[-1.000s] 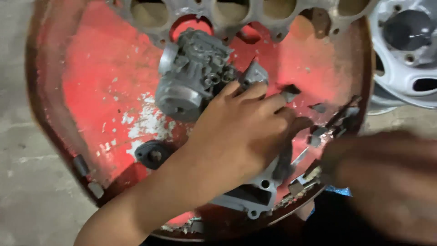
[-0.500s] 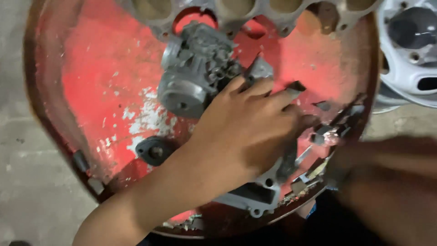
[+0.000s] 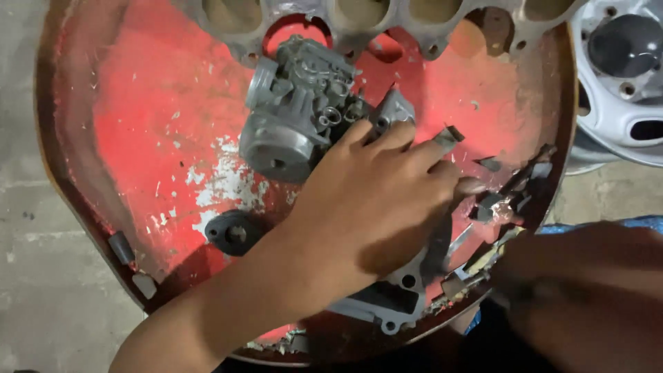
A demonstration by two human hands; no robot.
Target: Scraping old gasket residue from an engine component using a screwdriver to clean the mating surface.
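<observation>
Left hand (image 3: 376,200) lies palm down across the middle of a round red metal tray (image 3: 138,124), forearm entering from the near left. Fingers (image 3: 414,148) spread and slightly curled, tips pressing on small grey metal parts (image 3: 494,200) scattered toward the right rim; cannot tell whether anything is actually gripped under the palm. Grey carburettor (image 3: 297,114) sits on the tray just beyond the knuckles, touching or nearly touching the index finger. Flat grey plate with bolt holes (image 3: 387,304) lies partly under the wrist at the near rim. Black round cap (image 3: 231,233) rests just left of the forearm. Right hand (image 3: 587,297) at near right, blurred and dark; finger state cannot be told. Grey gasket with large round holes (image 3: 373,17) runs along the far edge of the tray. Silver wheel rim (image 3: 621,76) stands at far right, beside the tray. Tray paint chipped white near the centre.
</observation>
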